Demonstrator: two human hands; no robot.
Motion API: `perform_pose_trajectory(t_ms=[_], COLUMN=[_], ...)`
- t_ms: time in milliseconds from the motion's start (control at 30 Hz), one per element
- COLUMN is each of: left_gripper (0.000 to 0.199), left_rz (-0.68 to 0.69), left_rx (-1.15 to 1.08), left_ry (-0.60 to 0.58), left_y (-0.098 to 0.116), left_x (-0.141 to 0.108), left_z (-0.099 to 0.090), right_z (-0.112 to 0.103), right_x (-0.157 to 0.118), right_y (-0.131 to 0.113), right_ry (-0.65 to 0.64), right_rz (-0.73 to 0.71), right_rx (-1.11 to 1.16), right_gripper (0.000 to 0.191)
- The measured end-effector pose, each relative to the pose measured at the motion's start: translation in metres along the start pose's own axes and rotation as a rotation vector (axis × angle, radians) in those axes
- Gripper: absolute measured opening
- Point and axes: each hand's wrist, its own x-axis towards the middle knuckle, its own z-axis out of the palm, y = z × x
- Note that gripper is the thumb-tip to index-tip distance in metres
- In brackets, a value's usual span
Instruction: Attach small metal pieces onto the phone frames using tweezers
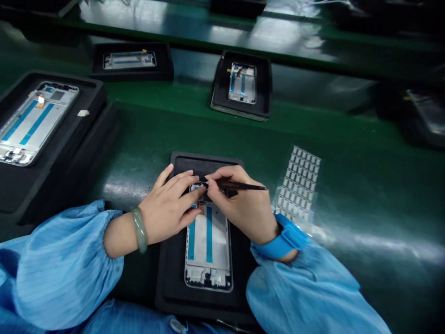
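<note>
A phone frame point(218, 236) with two blue strips lies in a black foam tray point(174, 273) in front of me. My left hand point(170, 204) rests over the frame's upper left part with its fingers spread, the fingertips touching near the top edge. My right hand point(239, 199) pinches dark tweezers point(243, 185), whose tip points left to the top of the frame, close to my left fingertips. Whatever lies at the tweezer tip is too small to make out. A sheet of small pale rectangular pieces point(299, 183) lies right of the tray.
At the left, a larger-looking phone frame point(31, 123) sits in a black tray point(86, 93). Two more trays with frames stand farther back, one left point(132, 74) and one near the centre point(264, 83). Another frame point(427, 111) is at the far right. A raised ledge runs behind.
</note>
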Motion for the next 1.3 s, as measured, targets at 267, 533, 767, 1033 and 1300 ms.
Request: perform_pose_trajectory(t_ms=[267,533,767,1033,1300], left_gripper=[0.034,0.034,0.033,0.033,0.034], left_rz=[-0.002,-0.009,-0.002,-0.004,-0.005], left_rx=[-0.001,-0.002,-0.006,-0.005,-0.002], left_ry=[0.002,-0.01,0.002,0.0,0.003], left_y=[0.001,0.001,0.001,0.001,0.001], left_x=[0.0,0.0,0.0,0.0,0.0], left_z=[-0.001,-0.001,0.0,-0.001,0.0], right_z=[0.0,0.001,0.001,0.001,0.001], right_x=[-0.001,-0.001,0.0,0.0,0.0], right_y=[0.012,0.009,0.008,0.008,0.008], right_ry=[0.025,0.014,0.028,0.022,0.021], right_rz=[0.173,0.181,0.153,0.147,0.171], right_rx=[0.253,0.24,0.206,0.203,0.208], right_gripper=[0.009,0.009,0.008,0.008,0.007])
